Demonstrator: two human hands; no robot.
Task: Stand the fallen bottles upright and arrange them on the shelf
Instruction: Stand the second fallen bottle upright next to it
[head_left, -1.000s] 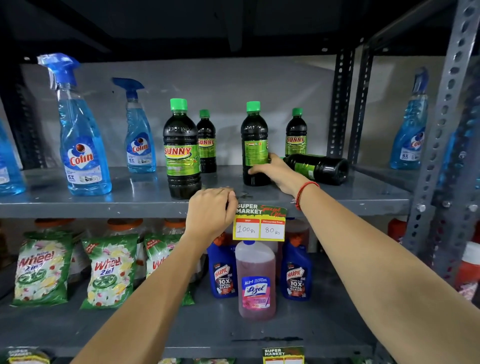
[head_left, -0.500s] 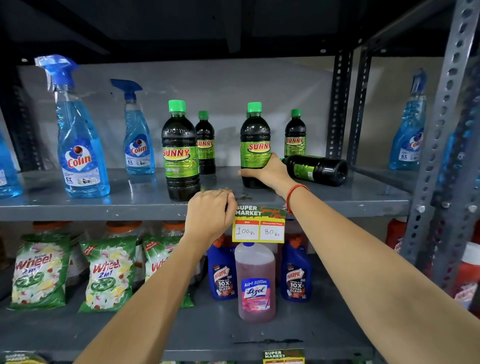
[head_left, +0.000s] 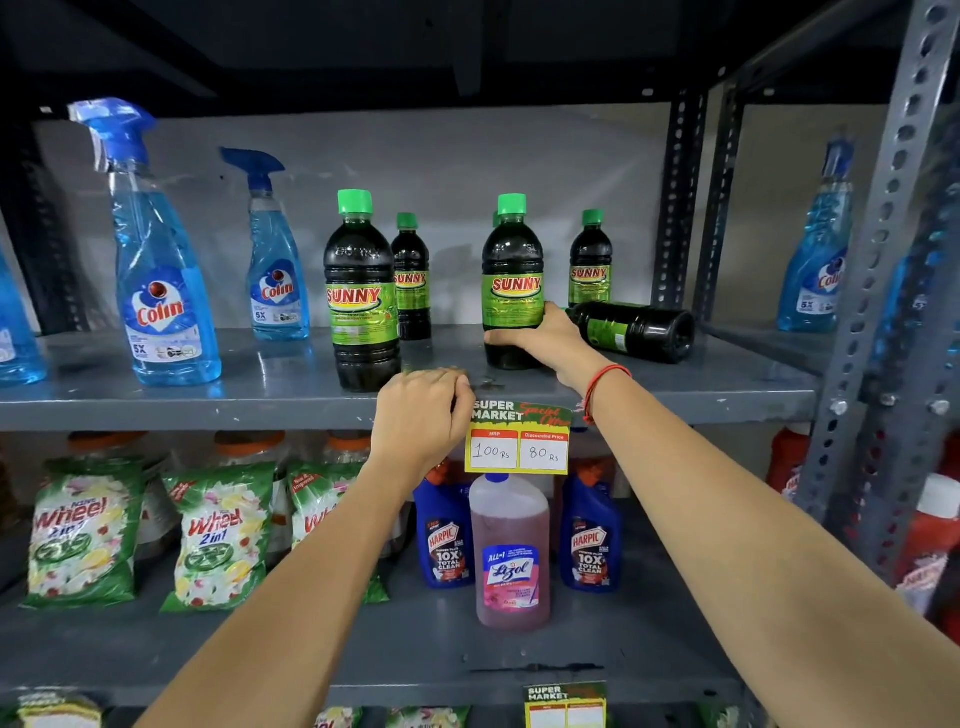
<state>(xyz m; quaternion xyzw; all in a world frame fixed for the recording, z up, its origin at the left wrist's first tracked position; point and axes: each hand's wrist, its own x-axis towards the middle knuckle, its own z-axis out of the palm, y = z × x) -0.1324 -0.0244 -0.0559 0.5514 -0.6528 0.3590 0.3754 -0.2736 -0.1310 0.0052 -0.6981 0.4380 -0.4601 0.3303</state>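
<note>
Dark Sunny bottles with green caps stand on the grey upper shelf (head_left: 675, 400). My right hand (head_left: 540, 340) grips the lower body of one upright Sunny bottle (head_left: 511, 270) near the shelf's middle right. Just right of it a fallen Sunny bottle (head_left: 639, 332) lies on its side, base toward me. Another upright Sunny bottle (head_left: 361, 296) stands to the left at the front, and two smaller-looking ones (head_left: 411, 275) (head_left: 589, 260) stand behind. My left hand (head_left: 421, 415) curls over the shelf's front edge, holding no bottle.
Blue Colin spray bottles (head_left: 161, 291) (head_left: 275, 270) stand at the shelf's left, another (head_left: 818, 270) on the neighbouring shelf at right. A price tag (head_left: 517, 441) hangs from the shelf edge. Wheel packets, Harpic bottles and a Lizol bottle (head_left: 511, 561) fill the lower shelf. Steel uprights (head_left: 878, 291) stand at right.
The bottle in my right hand has been turned so its Sunny label faces me, and shifted slightly left. My left hand has stayed on the shelf edge.
</note>
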